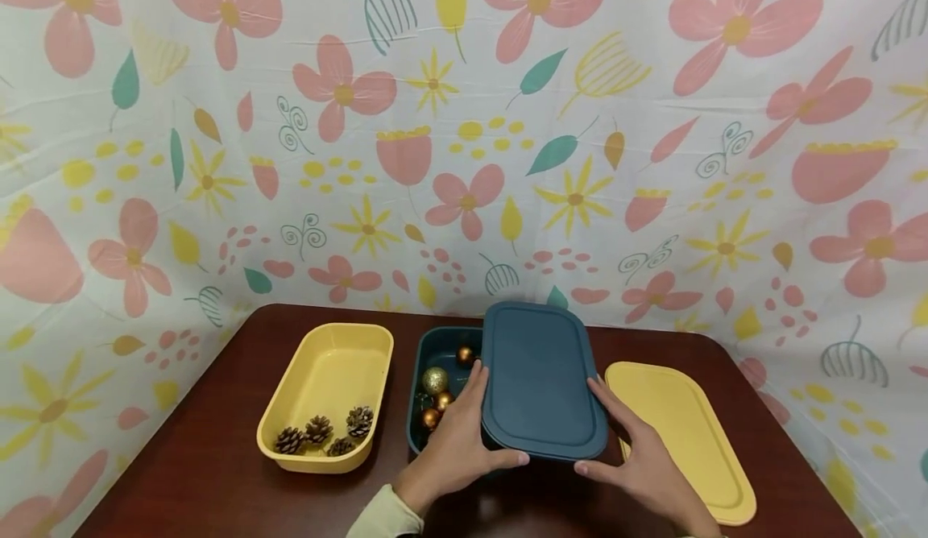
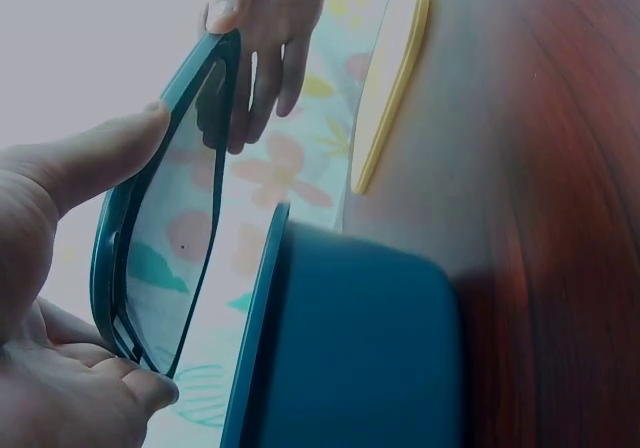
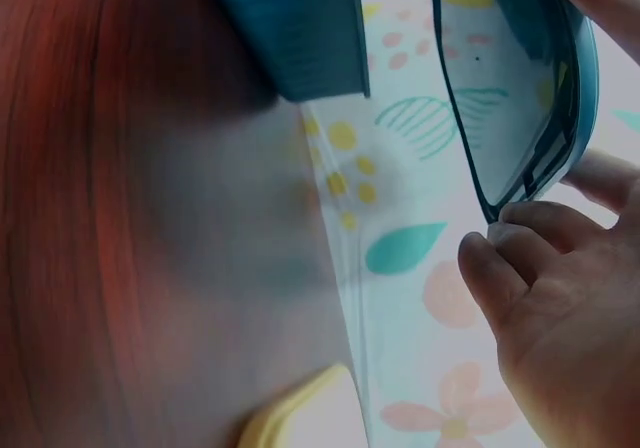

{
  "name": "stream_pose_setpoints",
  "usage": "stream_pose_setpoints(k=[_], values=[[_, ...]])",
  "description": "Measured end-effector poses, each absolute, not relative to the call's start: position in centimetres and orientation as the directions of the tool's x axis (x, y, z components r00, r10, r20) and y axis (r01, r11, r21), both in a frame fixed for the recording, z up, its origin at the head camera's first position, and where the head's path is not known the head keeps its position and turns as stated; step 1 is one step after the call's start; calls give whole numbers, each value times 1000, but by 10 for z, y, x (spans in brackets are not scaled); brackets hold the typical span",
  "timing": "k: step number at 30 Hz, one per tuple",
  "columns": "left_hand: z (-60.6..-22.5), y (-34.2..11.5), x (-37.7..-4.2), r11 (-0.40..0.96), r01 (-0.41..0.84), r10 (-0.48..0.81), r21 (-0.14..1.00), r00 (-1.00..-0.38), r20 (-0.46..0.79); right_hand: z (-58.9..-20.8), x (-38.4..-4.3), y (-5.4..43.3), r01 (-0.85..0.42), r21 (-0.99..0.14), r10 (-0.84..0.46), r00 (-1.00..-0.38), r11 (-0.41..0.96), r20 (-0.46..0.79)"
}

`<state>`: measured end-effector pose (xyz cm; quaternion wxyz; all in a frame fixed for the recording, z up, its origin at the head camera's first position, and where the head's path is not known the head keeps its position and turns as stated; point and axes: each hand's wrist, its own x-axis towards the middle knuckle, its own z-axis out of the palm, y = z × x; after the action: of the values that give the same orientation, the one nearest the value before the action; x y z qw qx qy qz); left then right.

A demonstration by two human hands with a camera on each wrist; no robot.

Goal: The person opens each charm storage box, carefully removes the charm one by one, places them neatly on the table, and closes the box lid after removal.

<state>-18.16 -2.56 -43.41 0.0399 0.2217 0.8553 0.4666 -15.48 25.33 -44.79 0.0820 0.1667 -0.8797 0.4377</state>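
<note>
A dark blue rectangular lid (image 1: 544, 377) is held in the air by both hands, tilted above the right part of a dark blue container (image 1: 412, 397). My left hand (image 1: 457, 445) grips its left side, thumb at the near edge. At the right side my right hand (image 1: 641, 461) grips it the same way. In the left wrist view a gap separates the lid (image 2: 108, 243) from the container (image 2: 355, 338). Inside the container lie a glittery gold ball (image 1: 435, 381) and several copper-coloured ornaments (image 1: 443, 400); the lid hides the rest.
To the left stands a yellow container (image 1: 326, 465) with several pine cones (image 1: 317, 430) at its near end. A yellow lid (image 1: 689, 433) lies flat on the right of the dark brown table (image 1: 217, 441). A floral cloth (image 1: 464, 264) hangs behind.
</note>
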Motion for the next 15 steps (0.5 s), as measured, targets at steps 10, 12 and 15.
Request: stream_pose_setpoints(k=[10, 12, 15], values=[[-434, 0, -177, 470, 302, 429, 829, -899, 84, -444, -143, 278, -287, -659, -177, -957, 695, 230], [-434, 5, -176, 477, 288, 429, 830, -901, 66, -445, -141, 282, -290, -657, -179, -956, 696, 232], [-436, 12, -175, 484, 265, 435, 834, -900, 33, -447, -139, 289, -299, -647, -183, -953, 702, 242]])
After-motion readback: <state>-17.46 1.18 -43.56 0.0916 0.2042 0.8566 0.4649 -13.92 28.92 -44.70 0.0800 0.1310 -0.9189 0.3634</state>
